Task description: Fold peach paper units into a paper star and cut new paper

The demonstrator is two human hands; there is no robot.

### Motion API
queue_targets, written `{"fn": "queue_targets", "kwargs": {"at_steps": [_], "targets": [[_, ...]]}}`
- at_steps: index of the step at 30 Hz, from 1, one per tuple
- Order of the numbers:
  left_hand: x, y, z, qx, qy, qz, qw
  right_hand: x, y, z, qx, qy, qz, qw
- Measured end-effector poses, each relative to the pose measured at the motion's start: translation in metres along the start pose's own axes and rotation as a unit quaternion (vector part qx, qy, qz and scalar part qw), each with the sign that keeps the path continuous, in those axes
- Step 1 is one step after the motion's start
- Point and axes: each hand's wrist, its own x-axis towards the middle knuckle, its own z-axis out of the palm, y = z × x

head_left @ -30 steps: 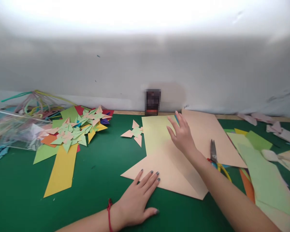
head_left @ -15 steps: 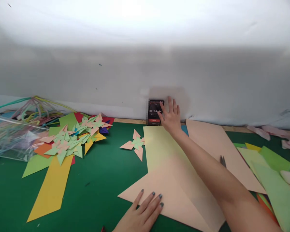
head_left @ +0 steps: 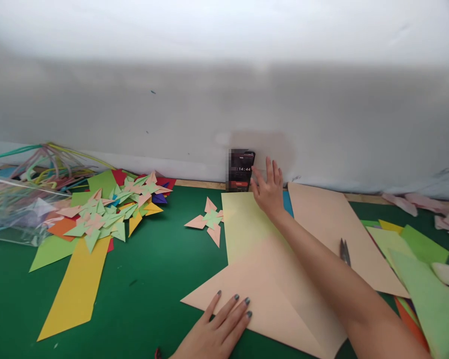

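My left hand (head_left: 219, 324) lies flat, fingers spread, on the near edge of a large peach sheet of paper (head_left: 269, 299). Under that sheet is a pale yellow sheet (head_left: 239, 219). My right hand (head_left: 269, 187) is stretched out at the back with its fingers apart and holds nothing. Just left of it a phone (head_left: 243, 169) with a timer on its screen leans against the wall. A folded paper star (head_left: 211, 219) in peach and green lies left of the yellow sheet.
Folded stars (head_left: 97, 217) are heaped on coloured paper at the left, beside a plastic bag (head_left: 26, 214). A yellow paper strip (head_left: 78, 294) lies nearer. Scissors (head_left: 344, 252) rest on another peach sheet (head_left: 322, 214). Green sheets (head_left: 426, 279) lie at the right.
My right hand has drawn back slightly from the phone, to the right and nearer. More of the scissors now shows past my forearm. My left hand stays in place.
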Motion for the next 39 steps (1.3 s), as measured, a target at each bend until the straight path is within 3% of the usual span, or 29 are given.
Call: {"fn": "queue_targets", "kwargs": {"at_steps": [15, 25, 39], "targets": [[0.001, -0.001, -0.001, 0.002, 0.003, -0.002, 1.0, 0.029, -0.006, 0.006, -0.011, 0.005, 0.027, 1.0], [0.001, 0.0, 0.001, 0.001, 0.011, -0.004, 1.0, 0.0, 0.003, 0.004, 0.012, 0.017, -0.031, 0.999], [0.001, -0.001, 0.0, 0.023, 0.005, 0.002, 1.0, 0.0, 0.0, 0.006, 0.024, -0.013, -0.023, 0.999]]}}
